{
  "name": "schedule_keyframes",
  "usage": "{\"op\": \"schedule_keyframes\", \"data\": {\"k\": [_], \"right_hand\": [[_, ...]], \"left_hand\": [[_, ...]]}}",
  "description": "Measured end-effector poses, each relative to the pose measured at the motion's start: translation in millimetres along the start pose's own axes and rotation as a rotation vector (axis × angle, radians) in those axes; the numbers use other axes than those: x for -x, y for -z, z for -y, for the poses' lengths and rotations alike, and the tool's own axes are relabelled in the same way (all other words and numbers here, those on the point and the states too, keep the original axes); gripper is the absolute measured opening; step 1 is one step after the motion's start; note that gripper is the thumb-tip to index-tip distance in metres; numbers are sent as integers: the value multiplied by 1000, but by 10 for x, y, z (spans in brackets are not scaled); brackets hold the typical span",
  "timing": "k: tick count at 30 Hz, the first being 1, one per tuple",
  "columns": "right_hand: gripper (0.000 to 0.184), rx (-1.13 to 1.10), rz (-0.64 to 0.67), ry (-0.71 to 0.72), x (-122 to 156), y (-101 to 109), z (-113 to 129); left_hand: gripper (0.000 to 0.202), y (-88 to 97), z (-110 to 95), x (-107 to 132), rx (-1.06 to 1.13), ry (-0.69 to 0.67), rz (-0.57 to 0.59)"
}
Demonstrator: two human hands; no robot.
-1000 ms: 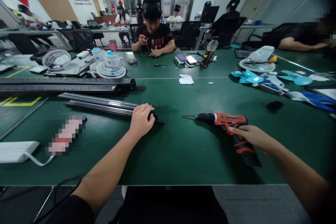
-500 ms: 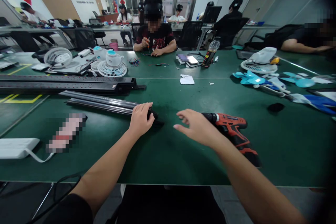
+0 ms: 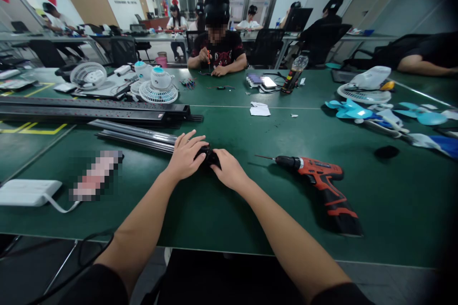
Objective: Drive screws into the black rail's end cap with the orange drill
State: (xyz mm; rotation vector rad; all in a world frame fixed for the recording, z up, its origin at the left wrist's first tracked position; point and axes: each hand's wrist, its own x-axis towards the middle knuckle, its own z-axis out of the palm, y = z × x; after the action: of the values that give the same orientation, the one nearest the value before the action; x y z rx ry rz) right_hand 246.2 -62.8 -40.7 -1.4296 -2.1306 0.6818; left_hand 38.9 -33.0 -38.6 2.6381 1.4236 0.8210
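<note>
My left hand (image 3: 185, 155) rests on the near end of a long grey metal rail (image 3: 138, 139) that lies on the green table (image 3: 229, 200). A small black end piece (image 3: 209, 154) sits at that end of the rail. Fingers of my left hand curl over it. My right hand (image 3: 229, 170) has come in from the right and grips the same black piece. An orange and black cordless drill (image 3: 320, 181) lies on its side to the right, apart from both hands.
Long black power strips (image 3: 93, 110) lie behind the rail. Small white desk fans (image 3: 157, 86) stand at the back left, blue fan blades (image 3: 354, 110) at the right. A white adapter (image 3: 28, 191) sits at the near left. A person works opposite at the table's far edge.
My right hand let go of the drill, crossed to the left and closed on the black end piece. The drill stays lying on the table. My left hand kept its place on the rail.
</note>
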Motion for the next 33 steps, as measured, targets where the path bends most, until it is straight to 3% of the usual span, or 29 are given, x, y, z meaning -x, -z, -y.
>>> {"op": "schedule_keyframes", "data": {"k": [3, 8, 14, 25, 33], "right_hand": [[46, -27, -9, 13, 14, -18, -47], [50, -62, -13, 50, 32, -34, -83], [47, -96, -15, 75, 64, -8, -91], [41, -147, 27, 65, 156, 48, -82], [40, -167, 19, 38, 160, 44, -82]], "left_hand": [[41, 70, 176, 12, -62, -26, 67], [37, 61, 317, -21, -111, -24, 54], [35, 82, 307, -80, -115, -55, 68], [39, 153, 274, -172, -104, -31, 290], [36, 108, 222, -147, -129, 23, 232]]}}
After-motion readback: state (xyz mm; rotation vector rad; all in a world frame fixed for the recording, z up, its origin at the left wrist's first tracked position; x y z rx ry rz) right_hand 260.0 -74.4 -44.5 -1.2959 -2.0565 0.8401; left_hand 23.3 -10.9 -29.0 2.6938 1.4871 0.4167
